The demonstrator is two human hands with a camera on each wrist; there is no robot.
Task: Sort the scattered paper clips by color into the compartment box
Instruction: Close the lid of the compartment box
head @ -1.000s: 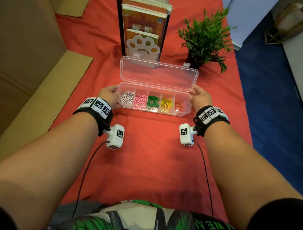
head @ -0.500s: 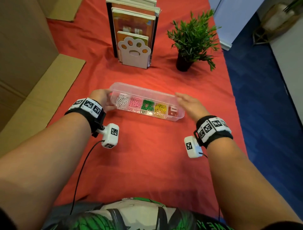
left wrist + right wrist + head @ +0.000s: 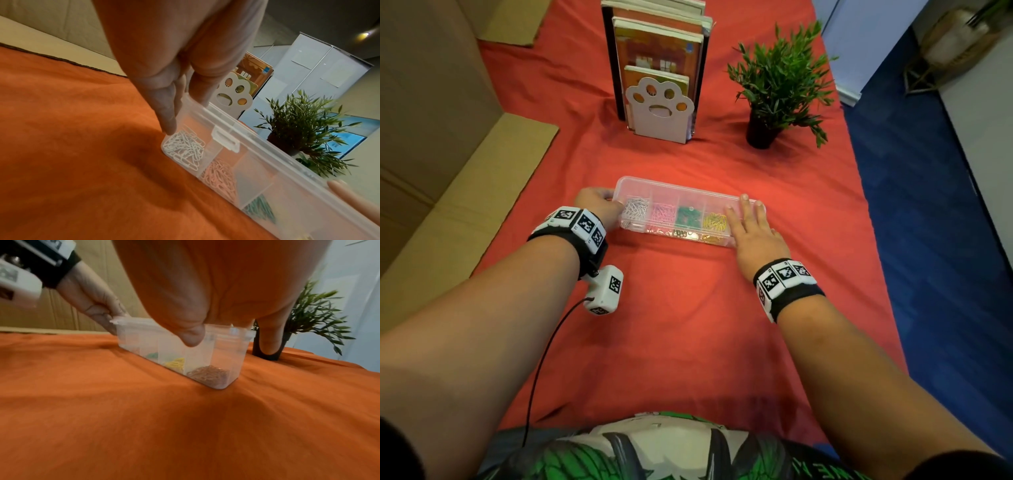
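Note:
A clear compartment box (image 3: 681, 192) lies with its lid down on the red cloth. Through the plastic I see white clips (image 3: 635, 209), pink clips (image 3: 664, 216), green clips (image 3: 688, 217) and yellow clips (image 3: 715, 221), each in its own compartment. The right wrist view shows orange-brown clips (image 3: 207, 373) in the end compartment. My left hand (image 3: 599, 205) grips the box's left end, thumb and fingers around its corner (image 3: 186, 112). My right hand (image 3: 751, 229) lies flat on the lid's right end, fingers straight.
A paw-shaped bookend with books (image 3: 659, 109) and a potted plant (image 3: 777, 85) stand behind the box. Cardboard (image 3: 465, 205) flanks the left side. The cloth's right edge drops to a blue floor (image 3: 928, 240).
The box's lid, upright a second ago, has come down shut. My right hand moved from the box's right end onto the lid. The left hand stayed at the left end.

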